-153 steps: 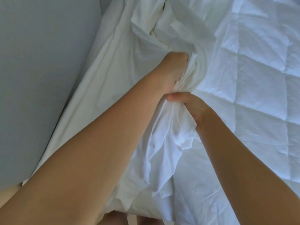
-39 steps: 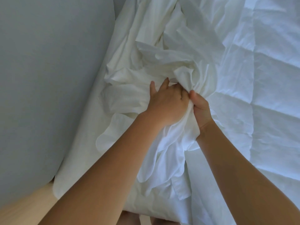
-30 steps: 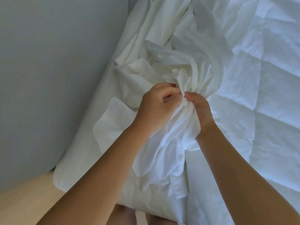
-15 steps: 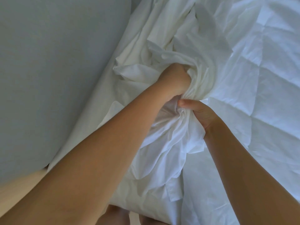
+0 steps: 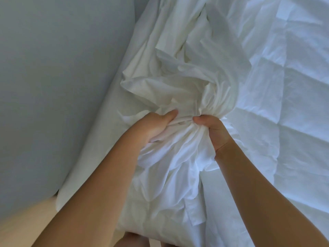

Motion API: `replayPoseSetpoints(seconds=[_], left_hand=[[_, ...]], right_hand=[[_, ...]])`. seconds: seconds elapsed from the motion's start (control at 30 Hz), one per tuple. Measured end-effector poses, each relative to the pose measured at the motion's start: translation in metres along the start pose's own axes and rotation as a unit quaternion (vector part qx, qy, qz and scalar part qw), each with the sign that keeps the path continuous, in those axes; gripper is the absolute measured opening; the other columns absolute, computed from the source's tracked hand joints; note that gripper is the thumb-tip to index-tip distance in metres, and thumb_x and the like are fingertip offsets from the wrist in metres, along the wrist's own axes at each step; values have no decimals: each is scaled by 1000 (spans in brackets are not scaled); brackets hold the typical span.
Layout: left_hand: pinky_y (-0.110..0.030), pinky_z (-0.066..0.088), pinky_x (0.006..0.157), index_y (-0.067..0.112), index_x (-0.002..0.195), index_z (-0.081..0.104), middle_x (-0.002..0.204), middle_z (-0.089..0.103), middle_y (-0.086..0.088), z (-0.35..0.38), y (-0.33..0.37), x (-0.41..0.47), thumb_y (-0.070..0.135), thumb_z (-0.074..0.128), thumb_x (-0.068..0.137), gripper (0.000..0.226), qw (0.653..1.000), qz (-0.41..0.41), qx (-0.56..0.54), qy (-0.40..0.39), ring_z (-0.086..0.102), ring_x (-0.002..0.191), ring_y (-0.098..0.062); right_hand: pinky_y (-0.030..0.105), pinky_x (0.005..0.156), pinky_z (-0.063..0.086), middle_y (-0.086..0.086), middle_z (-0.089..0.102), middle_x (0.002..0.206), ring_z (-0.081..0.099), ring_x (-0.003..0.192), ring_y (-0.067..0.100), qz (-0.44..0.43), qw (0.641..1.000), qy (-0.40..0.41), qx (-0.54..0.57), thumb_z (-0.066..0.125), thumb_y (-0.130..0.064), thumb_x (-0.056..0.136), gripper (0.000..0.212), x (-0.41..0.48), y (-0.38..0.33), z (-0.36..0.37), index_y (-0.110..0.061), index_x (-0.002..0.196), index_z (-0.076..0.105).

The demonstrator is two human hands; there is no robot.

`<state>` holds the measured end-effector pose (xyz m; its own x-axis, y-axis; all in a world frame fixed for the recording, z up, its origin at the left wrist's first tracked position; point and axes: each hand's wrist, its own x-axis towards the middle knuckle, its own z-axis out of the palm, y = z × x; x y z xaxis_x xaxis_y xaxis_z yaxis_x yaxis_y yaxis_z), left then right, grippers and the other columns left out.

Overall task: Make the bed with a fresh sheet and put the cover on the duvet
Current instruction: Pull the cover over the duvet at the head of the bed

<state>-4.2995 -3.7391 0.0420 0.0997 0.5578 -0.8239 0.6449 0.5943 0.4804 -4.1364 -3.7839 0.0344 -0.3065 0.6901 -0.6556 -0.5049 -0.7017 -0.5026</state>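
Gripping one bunched white duvet cover point(image 5: 179, 97) are two bare hands, one on each side of the same gathered neck of cloth. The left hand point(image 5: 154, 125) closes on the bunch from the left, thumb laid along the top and the other fingers hidden under the fabric. The right hand point(image 5: 215, 130) clamps it from the right, thumb pointing toward the left hand, its fingers curled into the folds. A narrow band of pinched cloth separates the two thumbs.

Beyond the fingers, the cover fans out in loose crumpled folds; nearer than the fingers, it hangs down between the forearms in a long twisted drape, so its long axis runs from the near edge of the bed away from the person.

One quilted white duvet point(image 5: 288, 107) lies flat to the right of the right fingers, its stitched squares showing. Left of the left fingers, one white sheet point(image 5: 99, 139) covers the mattress edge, which meets one grey wall point(image 5: 53, 77). Pale floor point(image 5: 23, 221) shows below the left forearm.
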Motion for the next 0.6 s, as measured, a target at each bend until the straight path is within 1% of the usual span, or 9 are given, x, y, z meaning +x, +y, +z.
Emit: replayPoseSetpoints(seconds=[0.07,0.13,0.2,0.3,0.37,0.4,0.47,0.53,0.6], left_hand=[[-33,46,85,10,115,64,112,65,-9,0,2,2,49,49,91,48,994,90,52,32,60,102,-29],[-37,48,86,14,101,70,99,68,-7,4,11,1,35,50,93,30,979,173,56,96,61,97,-28],[-36,48,82,12,86,70,86,68,-7,8,22,0,32,50,93,29,972,210,31,99,61,86,-24],[-26,38,59,14,59,52,59,51,-2,12,28,2,20,47,95,37,972,231,32,39,48,59,-14],[-24,33,55,16,55,45,57,46,2,14,30,2,13,45,95,40,969,235,72,17,43,56,-11],[-24,32,55,16,56,43,58,44,2,14,32,3,12,43,96,40,967,235,93,21,43,59,-13],[-28,32,60,15,60,40,62,43,2,13,37,1,14,39,98,37,963,243,92,69,44,68,-17],[-26,33,63,11,70,47,67,46,4,11,50,-3,15,40,98,29,953,270,-13,133,45,71,-16],[-19,34,59,12,74,54,66,47,8,15,72,-12,12,42,97,27,924,312,-156,156,45,65,-9]], right_hand=[[52,102,42,20,62,118,58,112,38,11,999,5,-39,73,-19,63,55,0,-3,-2,-5,115,66],[52,99,45,19,65,112,61,107,38,16,997,4,-76,73,-20,62,49,-1,-7,-2,-7,109,70],[50,95,48,17,68,104,64,101,36,22,995,-1,-92,73,-20,61,42,-1,-10,-3,-10,102,73],[48,90,51,16,69,99,65,96,34,27,994,9,-101,74,-19,57,39,-4,-12,-6,-12,95,75],[46,85,53,15,69,99,67,93,33,27,994,15,-101,75,-19,55,41,-5,-11,-6,-12,96,75],[45,82,54,15,69,98,67,92,33,22,995,16,-95,75,-18,55,41,-6,-10,-7,-12,96,74],[43,78,55,14,70,94,68,89,32,11,998,13,-65,73,-16,57,37,-6,-7,-6,-11,94,74],[42,80,54,13,70,91,68,88,31,15,998,-11,-59,69,-15,61,32,-6,-7,1,-10,92,75],[40,82,52,11,71,84,68,82,29,20,994,-14,-108,66,-16,60,25,-2,-8,10,-11,83,75]])
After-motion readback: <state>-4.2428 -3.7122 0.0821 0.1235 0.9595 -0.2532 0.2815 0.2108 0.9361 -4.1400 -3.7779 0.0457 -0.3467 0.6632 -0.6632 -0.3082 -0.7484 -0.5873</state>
